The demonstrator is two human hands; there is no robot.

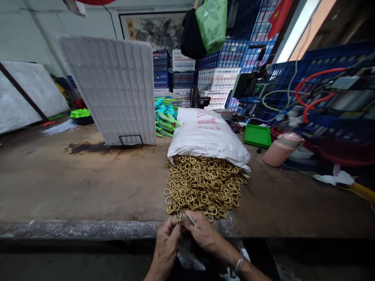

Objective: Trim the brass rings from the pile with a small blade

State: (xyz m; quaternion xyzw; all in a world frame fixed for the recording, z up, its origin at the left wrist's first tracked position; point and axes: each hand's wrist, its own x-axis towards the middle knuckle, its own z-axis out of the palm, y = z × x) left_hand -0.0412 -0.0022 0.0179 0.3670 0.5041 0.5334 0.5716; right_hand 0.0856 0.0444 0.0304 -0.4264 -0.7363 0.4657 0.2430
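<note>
My left hand (168, 242) is closed at the table's front edge, its thumb and fingers pinched around a gold-coloured ring (179, 216) that is partly hidden. Close against it, my right hand (202, 231) is wrapped around a thin, pale grey stick-like tool (191, 218); its working end is covered by the fingers. Just beyond both hands lies a heap of gold-coloured rings (202, 187), spilling from the mouth of a white sack (205, 132) with red print. A few loose rings lie at the heap's left edge.
A tall white padded panel (117, 89) stands on the wooden table (88, 187). Behind it are green and blue strips (165, 117). To the right are a green tray (258, 136), a pink bottle (281, 150) and red hoses (316, 76). Stacked crates (218, 80) line the back.
</note>
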